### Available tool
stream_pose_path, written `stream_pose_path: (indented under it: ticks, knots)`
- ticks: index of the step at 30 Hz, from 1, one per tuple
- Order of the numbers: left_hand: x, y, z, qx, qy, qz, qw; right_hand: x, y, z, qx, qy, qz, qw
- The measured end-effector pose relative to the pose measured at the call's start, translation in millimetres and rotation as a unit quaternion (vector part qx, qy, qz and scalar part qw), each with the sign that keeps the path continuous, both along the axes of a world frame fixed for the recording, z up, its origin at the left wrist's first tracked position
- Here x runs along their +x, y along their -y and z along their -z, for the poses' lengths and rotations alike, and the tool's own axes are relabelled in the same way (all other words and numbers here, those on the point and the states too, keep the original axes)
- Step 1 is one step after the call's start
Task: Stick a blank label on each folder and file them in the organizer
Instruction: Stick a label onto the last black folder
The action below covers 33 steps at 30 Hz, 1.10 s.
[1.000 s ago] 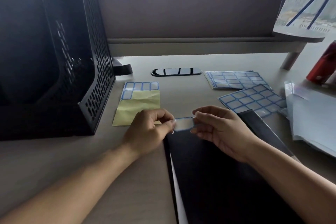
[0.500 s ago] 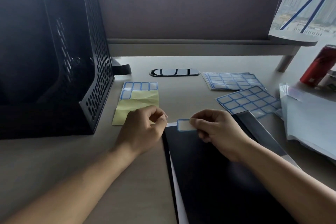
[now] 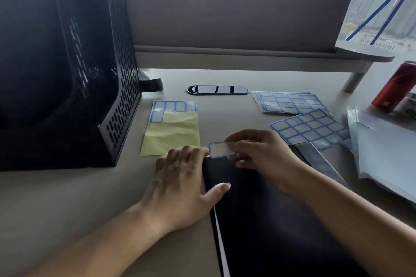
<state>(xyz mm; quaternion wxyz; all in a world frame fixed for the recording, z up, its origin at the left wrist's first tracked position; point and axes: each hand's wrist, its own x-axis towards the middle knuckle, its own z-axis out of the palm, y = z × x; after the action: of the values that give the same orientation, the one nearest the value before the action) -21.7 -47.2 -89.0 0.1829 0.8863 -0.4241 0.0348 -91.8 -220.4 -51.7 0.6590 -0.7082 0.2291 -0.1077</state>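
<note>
A black mesh organizer (image 3: 108, 96) stands at the left of a desk (image 3: 67, 198), with a mostly peeled label sheet (image 3: 173, 128) lying just beside it. A person's left hand (image 3: 180, 184) lies flat with its fingers straight along the left edge of a black folder (image 3: 270, 209), the thumb resting on the cover. The right hand (image 3: 263, 153) pinches one end of a blank blue-bordered label (image 3: 219, 149) between thumb and fingertips, holding it at the folder's far left corner; whether it touches the cover cannot be told. Farther right lie a stack of label sheets (image 3: 288, 102), a single full sheet (image 3: 310, 128), clear plastic sleeves (image 3: 387, 159) and a red can (image 3: 396, 85).
</note>
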Motion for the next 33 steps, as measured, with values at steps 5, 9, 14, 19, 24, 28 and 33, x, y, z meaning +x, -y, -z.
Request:
stream_pose_path:
  ticks: [5,9,14,19,24,28,33]
  knots:
    - [3.2,-0.6,4.0,-0.019,-0.002,0.016,1.0,-2.0,7.9,10.1,0.007,0.018,0.003,1.0]
    - [3.0,0.3,4.7,-0.025,0.005,0.02,0.999,-3.9,7.8,12.9,-0.069,0.006,-0.005,0.998]
    - [2.4,0.0,3.6,-0.037,0.003,0.022,0.999,-0.6,8.0,14.1,-0.141,-0.027,-0.03,0.989]
    - [2.2,1.2,4.8,-0.04,-0.004,0.022,0.999,-1.2,9.6,12.7,-0.164,-0.044,-0.032,0.985]
    - [2.6,0.9,4.8,-0.039,0.001,0.025,0.999,-1.6,7.9,10.5,-0.155,-0.047,-0.025,0.986]
    - [3.0,0.7,5.9,-0.04,0.0,0.027,0.999,-0.8,7.8,9.2,-0.156,-0.058,-0.023,0.986]
    - [2.1,0.3,6.4,-0.028,-0.007,0.01,1.0,-0.1,7.4,8.4,-0.157,-0.064,-0.024,0.985]
